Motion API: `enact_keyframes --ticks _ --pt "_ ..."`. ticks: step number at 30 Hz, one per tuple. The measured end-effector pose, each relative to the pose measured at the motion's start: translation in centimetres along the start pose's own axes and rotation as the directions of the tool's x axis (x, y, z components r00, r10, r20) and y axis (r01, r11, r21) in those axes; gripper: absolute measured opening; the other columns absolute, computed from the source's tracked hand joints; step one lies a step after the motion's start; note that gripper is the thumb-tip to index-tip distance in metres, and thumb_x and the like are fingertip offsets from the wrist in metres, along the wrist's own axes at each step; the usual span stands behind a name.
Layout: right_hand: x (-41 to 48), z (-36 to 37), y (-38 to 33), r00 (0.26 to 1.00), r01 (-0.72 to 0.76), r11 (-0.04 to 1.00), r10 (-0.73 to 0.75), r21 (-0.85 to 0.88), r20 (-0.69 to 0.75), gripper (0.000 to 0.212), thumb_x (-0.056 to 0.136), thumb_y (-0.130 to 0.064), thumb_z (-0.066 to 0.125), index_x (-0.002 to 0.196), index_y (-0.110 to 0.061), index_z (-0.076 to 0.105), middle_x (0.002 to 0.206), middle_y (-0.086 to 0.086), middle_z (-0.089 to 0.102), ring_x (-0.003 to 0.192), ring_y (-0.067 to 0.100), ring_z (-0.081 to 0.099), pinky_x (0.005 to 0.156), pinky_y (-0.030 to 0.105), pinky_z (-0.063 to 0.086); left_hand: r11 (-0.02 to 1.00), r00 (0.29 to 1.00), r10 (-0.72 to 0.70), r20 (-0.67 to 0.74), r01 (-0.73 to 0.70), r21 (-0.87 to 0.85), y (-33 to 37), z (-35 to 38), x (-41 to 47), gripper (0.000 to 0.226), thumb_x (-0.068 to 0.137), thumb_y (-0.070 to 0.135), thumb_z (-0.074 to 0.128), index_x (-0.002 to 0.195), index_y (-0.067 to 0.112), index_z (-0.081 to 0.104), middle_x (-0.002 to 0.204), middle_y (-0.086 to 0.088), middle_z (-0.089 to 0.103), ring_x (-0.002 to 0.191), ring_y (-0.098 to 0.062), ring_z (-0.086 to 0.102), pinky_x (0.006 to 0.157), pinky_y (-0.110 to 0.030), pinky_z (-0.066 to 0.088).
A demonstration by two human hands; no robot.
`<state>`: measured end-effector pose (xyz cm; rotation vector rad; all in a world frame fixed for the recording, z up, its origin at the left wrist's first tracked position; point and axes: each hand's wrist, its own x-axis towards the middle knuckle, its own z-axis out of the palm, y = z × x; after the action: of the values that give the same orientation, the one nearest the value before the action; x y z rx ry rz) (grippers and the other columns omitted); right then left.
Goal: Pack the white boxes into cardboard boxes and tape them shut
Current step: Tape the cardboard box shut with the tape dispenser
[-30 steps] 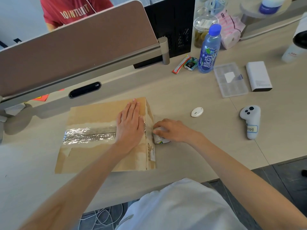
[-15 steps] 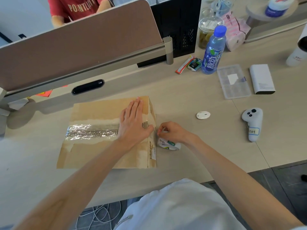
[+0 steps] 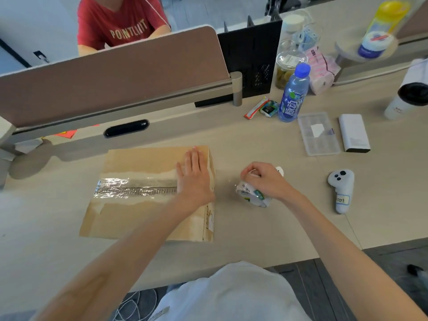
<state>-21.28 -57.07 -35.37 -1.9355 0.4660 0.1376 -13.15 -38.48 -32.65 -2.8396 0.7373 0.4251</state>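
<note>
A closed cardboard box lies on the desk, with a strip of clear tape running along its top seam. My left hand rests flat on the box's right end, fingers spread, pressing the tape down. To the right of the box my right hand grips a roll of clear tape just above the desk. A faint clear strip seems to stretch from the roll back to the box edge. No white boxes lie loose near the carton.
A white controller lies to the right. Farther back sit a clear plastic case, a white power bank, a blue bottle, snack packets and a jar. A desk divider stands behind, with a person in red beyond.
My right hand has pulled the tape roll rightwards, away from the box's right edge. My left hand has stayed pressed on the box top.
</note>
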Motion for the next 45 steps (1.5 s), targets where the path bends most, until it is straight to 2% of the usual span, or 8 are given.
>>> enact_keyframes --ticks 4,8,16,22,28,37,41,45 --pt "1.3 -0.8 -5.2 0.996 0.090 0.995 -0.090 0.029 -0.003 0.006 0.090 -0.014 0.064 0.085 -0.013 0.068 0.050 -0.024 0.058 0.049 -0.007 0.052 0.055 0.011 0.038 0.884 0.987 0.036 -0.156 -0.104 -0.456 -2.4 -1.2 1.3 0.058 0.089 0.042 0.049 0.138 0.012 0.045 0.150 -0.007 0.038 0.142 -0.030 0.029 0.114 -0.045 0.026" --pt "3.6 -0.4 -10.8 0.979 0.203 0.979 -0.203 -0.016 0.004 0.005 0.091 -0.015 0.062 0.088 -0.015 0.067 0.062 -0.014 0.062 0.053 -0.008 0.054 0.054 0.008 0.039 0.310 0.999 -0.025 -0.022 -0.013 -0.951 -5.2 -6.3 2.3 0.038 0.099 0.048 0.041 0.110 0.024 0.068 0.101 0.011 0.072 0.096 -0.006 0.067 0.083 -0.027 0.048" --pt "9.8 1.7 -18.4 0.952 0.306 0.936 -0.305 -0.175 0.034 0.010 0.093 -0.022 0.061 0.083 -0.024 0.059 0.048 -0.011 0.050 0.043 0.003 0.041 0.046 0.018 0.032 0.465 0.969 -0.068 -0.239 -0.181 -0.867 -10.9 -11.2 6.8 0.012 0.084 0.027 0.072 0.074 0.031 0.067 0.074 0.008 0.070 0.068 0.001 0.060 0.068 -0.020 0.049" --pt "13.6 1.2 -21.2 0.966 0.247 0.960 -0.233 0.132 -0.113 0.032 0.090 -0.032 0.069 0.120 -0.029 0.056 0.077 0.002 0.072 0.066 0.009 0.066 0.061 0.025 0.051 0.470 0.953 -0.055 -0.298 -0.238 -0.850 -13.8 -15.7 12.4 0.009 0.087 0.028 0.069 0.079 0.025 0.072 0.072 0.011 0.070 0.077 -0.007 0.066 0.077 -0.026 0.051" --pt "16.2 -1.1 -21.5 0.934 0.343 0.821 -0.245 0.457 -0.261 0.022 0.095 -0.018 0.060 0.117 -0.013 0.060 0.079 -0.006 0.070 0.066 0.009 0.062 0.051 0.019 0.044 0.409 0.959 -0.015 -0.285 -0.254 -0.876 -14.3 -19.3 18.9 0.014 0.089 0.032 0.068 0.082 0.021 0.074 0.073 0.012 0.071 0.075 -0.004 0.065 0.082 -0.024 0.050" --pt "21.1 -3.1 -19.9 0.881 0.286 0.947 -0.200 0.147 -0.428 0.029 0.092 -0.031 0.066 0.112 -0.020 0.048 0.068 0.005 0.057 0.053 0.013 0.051 0.051 0.024 0.042 0.621 0.846 0.010 -0.534 -0.423 -0.660 -13.4 -25.2 24.3 0.016 0.093 0.029 0.062 0.091 0.018 0.075 0.089 0.008 0.070 0.080 -0.002 0.060 0.065 -0.004 0.038" --pt "22.7 -2.7 -18.0 0.868 0.259 0.948 -0.144 0.184 -0.476 0.025 0.094 -0.030 0.063 0.114 -0.021 0.050 0.061 -0.001 0.055 0.045 0.000 0.049 0.049 0.015 0.040 0.674 0.828 0.087 -0.554 -0.458 -0.580 -11.4 -25.1 26.3 0.017 0.092 0.029 0.061 0.089 0.019 0.074 0.094 0.004 0.073 0.087 -0.010 0.064 0.081 -0.030 0.052" --pt "23.8 -2.7 -17.3 0.821 0.273 0.928 -0.087 0.254 -0.564 0.024 0.096 -0.029 0.061 0.116 -0.020 0.051 0.060 -0.005 0.053 0.049 -0.002 0.050 0.053 0.017 0.041 0.706 0.813 0.115 -0.571 -0.472 -0.529 -9.9 -25.8 28.7 0.021 0.092 0.033 0.061 0.094 0.016 0.074 0.097 0.004 0.071 0.090 -0.012 0.062 0.081 -0.031 0.050"
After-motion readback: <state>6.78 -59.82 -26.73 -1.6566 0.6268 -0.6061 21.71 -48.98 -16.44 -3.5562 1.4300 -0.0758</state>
